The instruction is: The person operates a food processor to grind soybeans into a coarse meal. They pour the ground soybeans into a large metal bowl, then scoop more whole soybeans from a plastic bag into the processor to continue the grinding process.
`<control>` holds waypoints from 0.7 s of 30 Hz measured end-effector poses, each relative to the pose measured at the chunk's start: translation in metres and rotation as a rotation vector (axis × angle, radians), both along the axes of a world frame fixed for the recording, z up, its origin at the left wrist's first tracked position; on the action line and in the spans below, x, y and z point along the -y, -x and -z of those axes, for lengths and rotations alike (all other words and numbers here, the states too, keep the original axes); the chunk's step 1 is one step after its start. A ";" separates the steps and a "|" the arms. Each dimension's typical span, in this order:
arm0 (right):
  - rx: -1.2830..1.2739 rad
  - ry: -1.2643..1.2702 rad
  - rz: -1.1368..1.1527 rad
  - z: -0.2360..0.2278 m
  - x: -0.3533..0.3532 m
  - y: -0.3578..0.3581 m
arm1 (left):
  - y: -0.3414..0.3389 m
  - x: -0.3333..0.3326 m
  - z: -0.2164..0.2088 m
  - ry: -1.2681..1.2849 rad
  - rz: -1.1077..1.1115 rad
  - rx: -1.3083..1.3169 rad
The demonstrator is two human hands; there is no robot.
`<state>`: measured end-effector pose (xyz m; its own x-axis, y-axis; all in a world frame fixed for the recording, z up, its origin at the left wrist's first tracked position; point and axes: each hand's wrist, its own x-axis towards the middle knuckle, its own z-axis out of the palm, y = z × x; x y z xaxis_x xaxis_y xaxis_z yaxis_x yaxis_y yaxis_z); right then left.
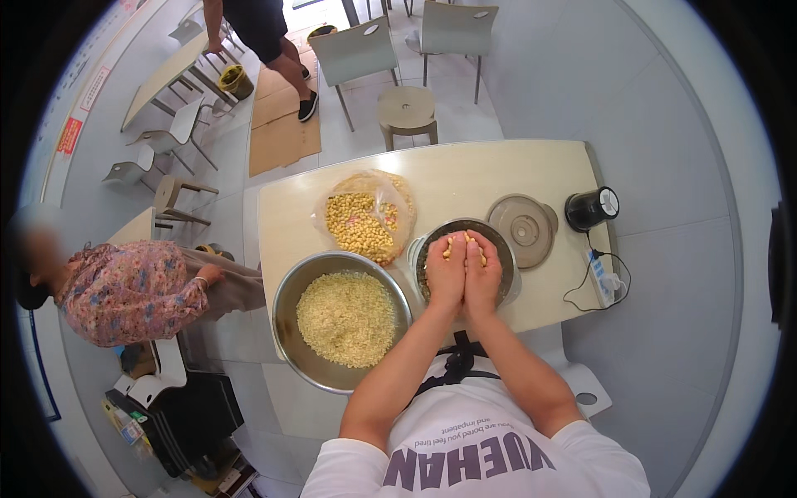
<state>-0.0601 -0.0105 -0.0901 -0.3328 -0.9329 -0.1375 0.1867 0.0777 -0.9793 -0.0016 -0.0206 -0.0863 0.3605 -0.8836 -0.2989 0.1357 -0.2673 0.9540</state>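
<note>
My left hand (447,275) and my right hand (484,278) are cupped side by side, closed around a scoop of yellow soybeans (459,240). Both are over a round dark-lined pot (509,259) with pale side handles; its contents are mostly hidden by my hands. Just beyond it and to the left lies a clear plastic bag (390,187) filled with more soybeans (359,226). Left of my forearms, a large steel bowl (284,319) holds a heap of pale, rice-like grains (346,319). A grey-brown round lid (523,232) rests right of the pot.
A black appliance (591,209) stands at the right end of the table (465,166), its cord near a power strip (602,282). One person in a floral top (137,290) is at the left; another in dark shorts (261,29) stands farther back. Chairs (357,54) and a stool (407,108) are beyond the table.
</note>
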 end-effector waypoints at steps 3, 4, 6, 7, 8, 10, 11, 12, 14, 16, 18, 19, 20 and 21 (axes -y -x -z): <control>0.057 -0.109 -0.020 0.033 -0.003 0.024 | 0.010 -0.007 0.024 -0.012 0.018 0.141; 0.134 -0.139 -0.047 0.040 -0.004 0.030 | 0.009 -0.009 0.038 -0.017 0.014 0.176; 0.278 -0.203 -0.090 0.046 -0.004 0.043 | 0.008 -0.008 0.045 -0.018 0.034 0.247; 0.315 -0.220 -0.102 0.059 -0.004 0.047 | 0.004 -0.007 0.048 -0.055 0.058 0.219; 0.260 -0.247 -0.134 0.059 -0.003 0.051 | 0.001 -0.005 0.048 -0.088 0.076 0.192; 0.149 -0.297 -0.201 0.060 -0.002 0.058 | -0.003 -0.006 0.049 -0.095 0.113 0.314; 0.030 -0.265 -0.221 0.064 -0.001 0.063 | -0.004 -0.006 0.040 -0.079 0.157 0.435; -0.088 -0.232 -0.241 0.071 -0.001 0.068 | -0.004 -0.006 0.034 -0.062 0.200 0.556; -0.277 -0.210 -0.303 0.072 0.001 0.076 | -0.004 -0.007 0.029 -0.038 0.257 0.685; -0.419 -0.234 -0.387 0.064 0.000 0.082 | -0.007 -0.010 0.027 -0.005 0.288 0.747; -0.456 -0.230 -0.433 0.048 -0.003 0.082 | -0.008 -0.016 0.029 0.037 0.300 0.741; -0.474 -0.228 -0.456 0.044 -0.004 0.080 | -0.011 -0.018 0.031 0.043 0.332 0.810; -0.539 -0.171 -0.434 0.050 -0.005 0.082 | -0.009 -0.018 0.025 0.024 0.338 0.846; -0.604 -0.116 -0.414 0.060 -0.006 0.083 | -0.005 -0.019 0.015 0.002 0.343 0.880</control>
<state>-0.1435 -0.0046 -0.1498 -0.0055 -0.9891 -0.1469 -0.4494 0.1337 -0.8833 0.0035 -0.0018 -0.1016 0.1764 -0.9834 -0.0416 -0.7193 -0.1576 0.6766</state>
